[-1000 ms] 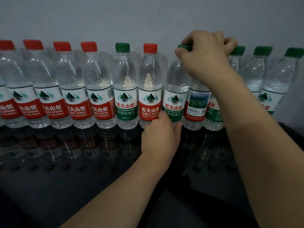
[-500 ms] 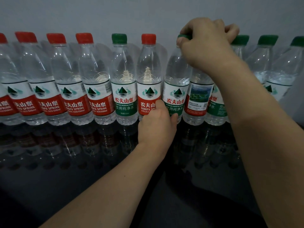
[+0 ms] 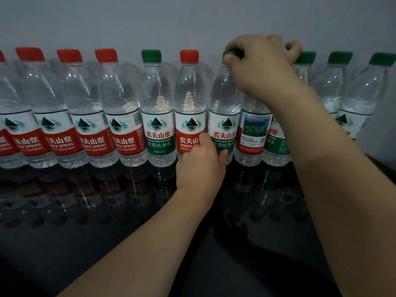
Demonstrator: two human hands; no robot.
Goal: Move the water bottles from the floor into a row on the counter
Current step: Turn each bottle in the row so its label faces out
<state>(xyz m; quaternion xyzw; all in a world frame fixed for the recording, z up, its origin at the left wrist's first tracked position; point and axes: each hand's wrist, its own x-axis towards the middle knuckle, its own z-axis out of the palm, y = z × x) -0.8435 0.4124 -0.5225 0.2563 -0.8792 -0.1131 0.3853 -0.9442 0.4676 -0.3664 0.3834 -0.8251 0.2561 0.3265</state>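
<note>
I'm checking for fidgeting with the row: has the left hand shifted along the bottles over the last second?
No. The left hand stays at the base of the same green-label bottle, beside the red-label bottle.

Place: an indoor room of uncertain kind; it could be a home or a shop storeroom.
Worktop [image 3: 85, 243]: dark, glossy, mirroring what stands on it.
Wall [image 3: 192, 22]: plain pale grey, bare, directly behind the worktop.
Stock: a long row of water bottles [image 3: 157, 108], with red and green caps, along the worktop's back edge against the wall.
Light: dim.
</note>
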